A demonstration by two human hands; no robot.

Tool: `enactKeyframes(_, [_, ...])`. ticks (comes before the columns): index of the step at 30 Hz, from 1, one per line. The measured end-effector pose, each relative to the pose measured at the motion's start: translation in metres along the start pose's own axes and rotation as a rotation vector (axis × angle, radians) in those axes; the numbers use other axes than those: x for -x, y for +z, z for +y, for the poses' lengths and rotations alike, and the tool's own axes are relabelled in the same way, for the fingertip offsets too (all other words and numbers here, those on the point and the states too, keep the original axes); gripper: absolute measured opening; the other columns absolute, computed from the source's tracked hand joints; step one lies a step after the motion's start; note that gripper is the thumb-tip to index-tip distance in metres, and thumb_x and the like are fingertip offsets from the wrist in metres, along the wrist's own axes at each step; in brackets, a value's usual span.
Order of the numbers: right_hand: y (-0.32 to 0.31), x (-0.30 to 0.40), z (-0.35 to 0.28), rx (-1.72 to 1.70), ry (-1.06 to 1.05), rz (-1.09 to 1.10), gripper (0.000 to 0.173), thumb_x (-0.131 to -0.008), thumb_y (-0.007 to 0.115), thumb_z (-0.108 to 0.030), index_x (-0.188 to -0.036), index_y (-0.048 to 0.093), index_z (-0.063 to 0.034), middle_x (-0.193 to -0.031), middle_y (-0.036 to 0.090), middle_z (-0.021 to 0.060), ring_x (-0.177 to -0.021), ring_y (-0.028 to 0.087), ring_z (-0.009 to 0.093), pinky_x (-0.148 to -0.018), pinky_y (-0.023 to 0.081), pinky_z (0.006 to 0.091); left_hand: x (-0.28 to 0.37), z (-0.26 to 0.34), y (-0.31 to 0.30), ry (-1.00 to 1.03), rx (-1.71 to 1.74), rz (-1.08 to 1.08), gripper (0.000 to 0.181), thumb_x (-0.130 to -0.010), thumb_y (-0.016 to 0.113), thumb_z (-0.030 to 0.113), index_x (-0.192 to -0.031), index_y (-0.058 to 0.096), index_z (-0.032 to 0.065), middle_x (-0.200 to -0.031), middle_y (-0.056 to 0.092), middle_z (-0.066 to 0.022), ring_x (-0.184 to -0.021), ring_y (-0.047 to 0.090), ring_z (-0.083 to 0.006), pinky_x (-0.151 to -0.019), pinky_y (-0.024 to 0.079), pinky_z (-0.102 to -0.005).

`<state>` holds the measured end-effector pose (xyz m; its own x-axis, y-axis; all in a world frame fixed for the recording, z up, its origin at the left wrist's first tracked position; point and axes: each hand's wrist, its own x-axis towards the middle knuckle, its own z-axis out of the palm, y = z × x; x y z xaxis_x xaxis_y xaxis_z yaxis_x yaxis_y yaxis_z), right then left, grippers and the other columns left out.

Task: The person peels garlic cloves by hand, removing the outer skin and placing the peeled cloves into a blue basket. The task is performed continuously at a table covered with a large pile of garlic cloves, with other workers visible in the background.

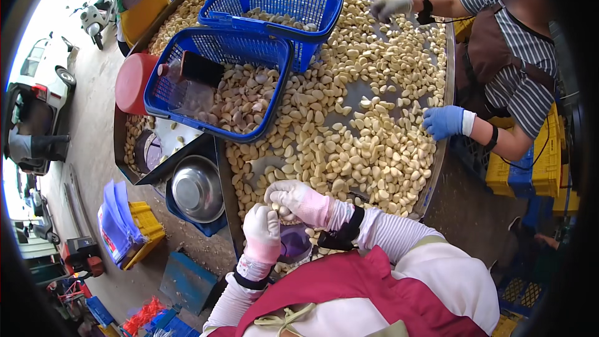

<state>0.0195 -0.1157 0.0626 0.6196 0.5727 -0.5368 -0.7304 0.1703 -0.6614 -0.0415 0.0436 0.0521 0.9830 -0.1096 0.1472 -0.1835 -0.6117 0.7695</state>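
Note:
Peeled garlic cloves lie thickly over a metal sorting table in front of me. My left hand, in a white glove with a pink cuff, is curled with its thumb and fingers together at the near left edge. Just above and right of it, my right hand, gloved the same way, bends over pale garlic cloves at its fingertips. The hands nearly touch; whether the left one pinches something is hidden. Below them shows a purple container with cloves around it.
Two blue plastic baskets stand on the cloves, the nearer holding unpeeled garlic, a phone and a bottle. A red container and a steel bowl are at left. A co-worker's blue-gloved hand rests at the right edge.

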Motion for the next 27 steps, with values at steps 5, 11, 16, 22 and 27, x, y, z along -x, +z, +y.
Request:
enactKeyframes(5, [-0.019,0.018,-0.049,0.483,0.102,-0.175,0.023,-0.101,0.057,-0.025,-0.111,0.065,-0.0057,-0.091,0.064,0.004,-0.074,0.061,0.011,-0.063,0.053,0.0248,0.009,-0.059,-0.093,-0.01,-0.314,0.389,0.016,-0.095,0.059,0.008,-0.109,0.059,0.0002,-0.101,0.058,-0.0139,-0.093,0.057,-0.0289,-0.087,0.044,-0.0376])
enactKeyframes(11, [-0.101,-0.039,-0.139,1.582,0.213,0.676,0.109,-0.082,0.067,-0.065,-0.162,0.01,-0.0168,-0.167,0.002,0.0203,-0.153,0.005,0.044,-0.122,0.015,0.0572,-0.013,-0.052,-0.137,-0.159,-0.36,0.33,0.015,-0.094,0.06,0.007,-0.104,0.07,0.0012,-0.098,0.067,-0.0127,-0.092,0.064,-0.0254,-0.083,0.051,-0.0393])
enactKeyframes(16, [-0.059,-0.043,-0.082,1.878,0.254,0.432,0.115,-0.073,0.077,-0.06,-0.161,0.017,-0.0156,-0.166,0.006,0.0213,-0.151,0.009,0.049,-0.12,0.015,0.0613,-0.073,-0.022,0.02,-0.032,-0.551,-0.136,0.073,-0.076,0.078,0.046,-0.139,0.054,0.0181,-0.14,0.047,-0.021,-0.128,0.044,-0.0449,-0.102,0.04,-0.0566])
enactKeyframes(22, [-0.07,0.056,-0.071,2.141,0.407,0.284,0.133,-0.052,0.095,-0.045,-0.16,0.019,-0.0294,-0.164,0.018,0.0189,-0.135,0.041,0.042,-0.104,0.043,0.0543,-0.036,0.004,0.0,-0.246,-0.634,-0.564,0.086,-0.06,0.086,0.047,-0.138,0.053,0.028,-0.137,0.046,-0.0147,-0.119,0.05,-0.0419,-0.093,0.047,-0.0533])
enactKeyframes(27, [-0.043,0.062,0.03,1.939,0.304,0.113,0.092,-0.08,0.07,-0.009,-0.157,0.028,-0.0373,-0.166,0.014,0.0197,-0.121,0.057,0.039,-0.1,0.049,0.0532,0.019,0.008,0.015,-0.186,-0.444,-0.886,0.055,-0.068,0.082,0.035,-0.12,0.067,0.0255,-0.127,0.056,-0.0113,-0.117,0.054,-0.0352,-0.093,0.052,-0.0405])
